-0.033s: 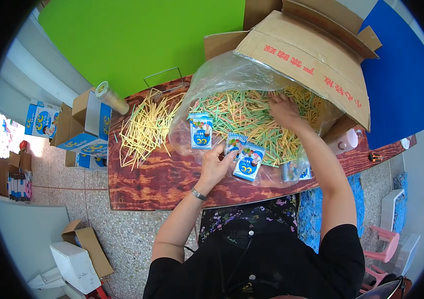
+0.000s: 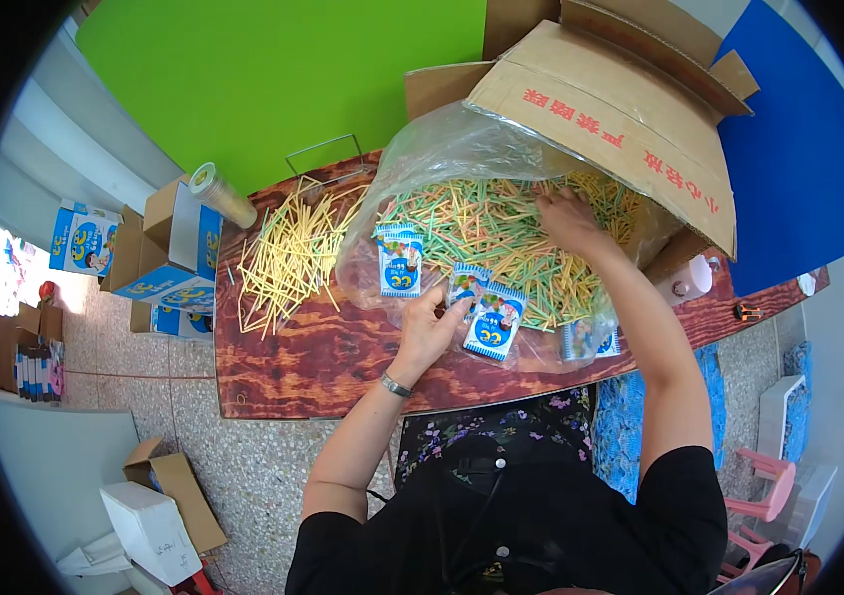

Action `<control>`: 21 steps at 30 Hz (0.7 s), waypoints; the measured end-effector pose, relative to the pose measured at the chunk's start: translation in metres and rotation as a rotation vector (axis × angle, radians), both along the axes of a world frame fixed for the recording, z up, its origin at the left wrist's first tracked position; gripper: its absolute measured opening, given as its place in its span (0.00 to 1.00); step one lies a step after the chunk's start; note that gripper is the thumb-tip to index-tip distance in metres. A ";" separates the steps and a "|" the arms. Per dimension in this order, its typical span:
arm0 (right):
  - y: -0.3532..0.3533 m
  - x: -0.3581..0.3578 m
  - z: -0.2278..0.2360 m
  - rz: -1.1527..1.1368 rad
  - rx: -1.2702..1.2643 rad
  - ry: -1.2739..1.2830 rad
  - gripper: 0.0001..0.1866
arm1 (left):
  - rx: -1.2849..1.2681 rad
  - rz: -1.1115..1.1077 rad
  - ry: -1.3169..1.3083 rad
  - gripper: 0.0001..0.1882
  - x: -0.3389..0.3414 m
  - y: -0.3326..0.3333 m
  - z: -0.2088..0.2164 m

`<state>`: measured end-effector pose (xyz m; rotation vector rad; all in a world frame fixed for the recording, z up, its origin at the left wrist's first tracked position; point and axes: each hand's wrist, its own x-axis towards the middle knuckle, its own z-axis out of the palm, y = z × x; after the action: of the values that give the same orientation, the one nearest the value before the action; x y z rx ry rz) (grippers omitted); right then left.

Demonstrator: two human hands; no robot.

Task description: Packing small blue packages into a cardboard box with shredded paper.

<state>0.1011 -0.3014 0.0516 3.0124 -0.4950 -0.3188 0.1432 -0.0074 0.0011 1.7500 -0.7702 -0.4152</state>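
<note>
My left hand (image 2: 428, 332), with a metal-banded watch on the wrist, is closed at the lower left corner of a small blue-and-white packet (image 2: 467, 285), thumb over its edge. A second packet (image 2: 495, 322) overlaps it on the right. Two more packets (image 2: 400, 263) lie stacked to the left of that hand. My right hand (image 2: 569, 222) reaches into a heap of thin pastel sticks (image 2: 482, 213), green, yellow and pink. Its fingers bend down into the sticks and the tips are hidden, so its grip does not show. The heap spills from a clear plastic bag (image 2: 452, 139).
A cardboard box (image 2: 620, 109) lies on its side with the bag's mouth coming out. Yellow sticks (image 2: 293, 258) are piled at left beside a clear canister (image 2: 224, 195) and wire stand (image 2: 328, 159). More packets (image 2: 591, 340) sit under plastic. A pale cup (image 2: 690, 281) stands at right.
</note>
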 end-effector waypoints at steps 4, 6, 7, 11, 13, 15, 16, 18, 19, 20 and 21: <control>-0.013 -0.018 0.017 -0.045 0.543 -0.199 0.14 | -0.088 0.111 0.065 0.09 0.006 -0.017 -0.001; -0.024 -0.029 0.012 -0.106 0.834 -0.135 0.14 | -0.172 0.207 0.051 0.12 0.011 -0.037 0.012; -0.026 -0.031 0.010 -0.153 1.129 -0.064 0.15 | -0.172 0.207 0.050 0.12 0.016 -0.052 0.012; -0.025 -0.038 0.009 -0.186 1.308 0.007 0.16 | -0.455 0.299 0.281 0.12 0.031 -0.108 0.006; -0.027 -0.037 0.003 -0.125 1.070 -0.119 0.18 | -0.473 0.284 0.301 0.11 0.035 -0.129 0.006; -0.028 -0.038 0.004 0.059 0.804 -0.130 0.18 | -0.362 0.322 0.374 0.06 0.039 -0.144 0.003; -0.034 -0.045 0.002 0.211 0.537 -0.134 0.19 | -0.350 0.307 0.461 0.06 0.032 -0.154 0.018; -0.022 -0.044 0.021 0.142 0.708 -0.001 0.18 | -0.413 0.344 0.492 0.06 0.037 -0.162 0.020; -0.016 -0.044 0.031 0.060 0.872 0.131 0.18 | -0.476 0.368 0.524 0.06 0.040 -0.167 0.019; -0.013 -0.043 0.035 0.063 0.873 0.133 0.18 | -0.540 0.335 0.580 0.06 0.041 -0.170 0.017; -0.010 -0.043 0.039 0.090 0.786 0.130 0.15 | -0.540 0.340 0.579 0.06 0.040 -0.173 0.014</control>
<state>0.0582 -0.3111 0.0901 3.6971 -0.2555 -0.8775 0.1831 -0.1805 0.0151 1.1324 -0.1362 -0.4057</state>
